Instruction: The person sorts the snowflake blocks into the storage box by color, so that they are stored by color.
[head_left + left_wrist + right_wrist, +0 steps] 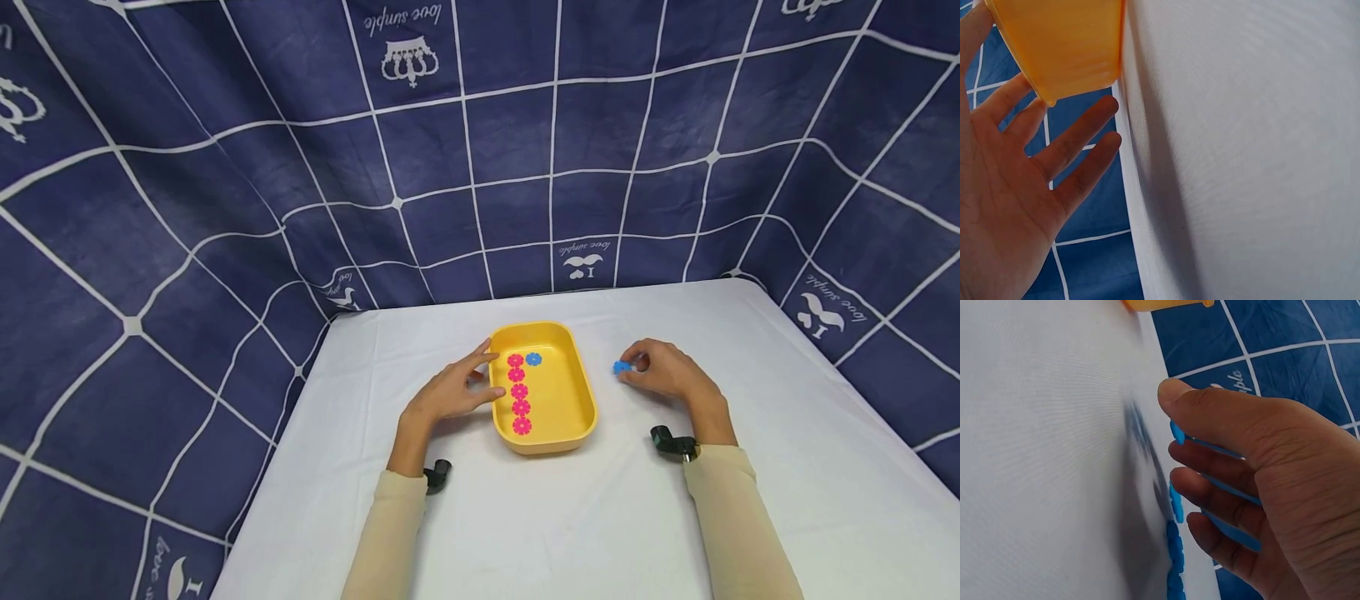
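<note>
While touching yellow tray (pixel 558 396) with loosely spread left grip (pixel 450 387), pinches blue flower piece (pixel 621 367) in right grip (pixel 670 372).

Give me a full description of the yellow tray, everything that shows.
The yellow tray is a shallow, rounded rectangle with raised walls and a smooth, slightly glossy, plastic-looking surface. It sits open side up on the white cloth, its long sides running away from the person. Inside, five pink flower-shaped pieces form a column along the left side, with one blue flower-shaped piece right of the farthest pink one. The left hand is at its left rim, thumb and fingers spread.
</note>
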### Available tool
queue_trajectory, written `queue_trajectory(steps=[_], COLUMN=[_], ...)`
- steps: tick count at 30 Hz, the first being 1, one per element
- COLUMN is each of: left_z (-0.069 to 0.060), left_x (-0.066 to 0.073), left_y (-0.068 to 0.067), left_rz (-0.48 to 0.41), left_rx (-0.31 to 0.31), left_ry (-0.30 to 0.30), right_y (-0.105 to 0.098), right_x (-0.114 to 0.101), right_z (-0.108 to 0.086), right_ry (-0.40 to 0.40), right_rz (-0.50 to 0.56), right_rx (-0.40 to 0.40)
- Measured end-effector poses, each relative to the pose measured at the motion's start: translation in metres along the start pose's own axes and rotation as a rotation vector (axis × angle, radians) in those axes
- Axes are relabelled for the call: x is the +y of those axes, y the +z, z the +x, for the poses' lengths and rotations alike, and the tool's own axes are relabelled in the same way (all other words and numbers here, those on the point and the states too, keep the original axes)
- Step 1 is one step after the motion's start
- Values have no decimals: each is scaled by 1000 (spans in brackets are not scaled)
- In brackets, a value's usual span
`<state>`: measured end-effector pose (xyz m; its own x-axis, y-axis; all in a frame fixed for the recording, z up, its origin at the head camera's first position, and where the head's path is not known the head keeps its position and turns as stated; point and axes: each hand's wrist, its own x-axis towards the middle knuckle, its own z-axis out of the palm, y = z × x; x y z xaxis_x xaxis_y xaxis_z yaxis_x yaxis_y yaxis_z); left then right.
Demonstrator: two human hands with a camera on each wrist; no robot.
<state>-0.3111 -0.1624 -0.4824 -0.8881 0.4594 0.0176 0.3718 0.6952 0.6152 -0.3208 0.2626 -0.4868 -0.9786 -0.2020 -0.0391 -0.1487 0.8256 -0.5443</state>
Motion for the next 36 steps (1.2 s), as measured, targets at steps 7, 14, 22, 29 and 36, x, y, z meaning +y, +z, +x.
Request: queue_trajectory(steps=[7,14,22,29,36], left_z=[0,1,1,1,0], left_x=[1,1,0,0,0], left_y=[1,0,0,0,0], left_rz=[11,11,11,10,5], left_rx=[9,6,0,3,-2], left_ry=[-13,-21,-18,-18,-9], right_y=[-10,-21,-32,-43,-49], right_x=[-6,-14,-23,-33,-38], right_z=[-4,-9,-14,-20,-23], right_ry=[-14,-27,-31,-42,-43], right_rz=[-14,-23,-43,-51,-57], right_rx=[34,67,85,128,142])
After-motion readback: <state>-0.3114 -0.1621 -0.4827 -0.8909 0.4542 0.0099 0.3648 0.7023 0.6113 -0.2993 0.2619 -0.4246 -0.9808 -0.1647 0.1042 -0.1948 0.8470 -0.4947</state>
